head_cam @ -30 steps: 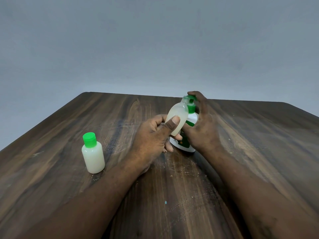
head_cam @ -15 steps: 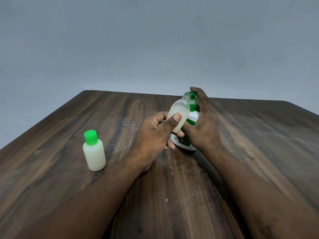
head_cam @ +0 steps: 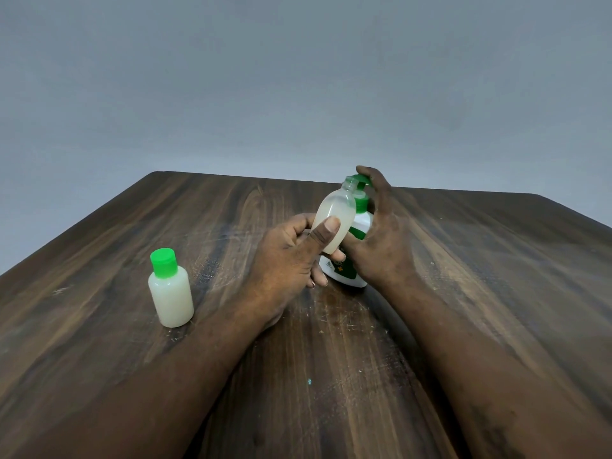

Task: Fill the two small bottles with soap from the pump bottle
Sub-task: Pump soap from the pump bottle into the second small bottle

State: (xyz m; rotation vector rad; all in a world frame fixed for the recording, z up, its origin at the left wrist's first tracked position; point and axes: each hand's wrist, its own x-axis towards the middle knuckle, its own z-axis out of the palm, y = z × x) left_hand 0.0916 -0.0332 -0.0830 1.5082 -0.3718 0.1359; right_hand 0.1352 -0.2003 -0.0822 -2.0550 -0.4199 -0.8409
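Observation:
My left hand (head_cam: 291, 256) holds a small uncapped bottle (head_cam: 334, 220), tilted, its open neck up against the green nozzle of the pump bottle (head_cam: 359, 223). Whitish soap fills part of the small bottle. The white-and-green pump bottle stands on the table, mostly hidden behind both hands. My right hand (head_cam: 381, 236) wraps around it with a finger resting on the green pump head. A second small bottle (head_cam: 170, 294), full of whitish soap and closed with a green cap, stands upright well to the left.
A dark wooden table (head_cam: 331, 376) with scratches carries everything. Its far edge runs just behind the pump bottle, in front of a plain grey wall. My forearms stretch across the near half.
The pump head and my right finger on it have risen a little. The small bottle stays at the nozzle; the capped bottle has not moved.

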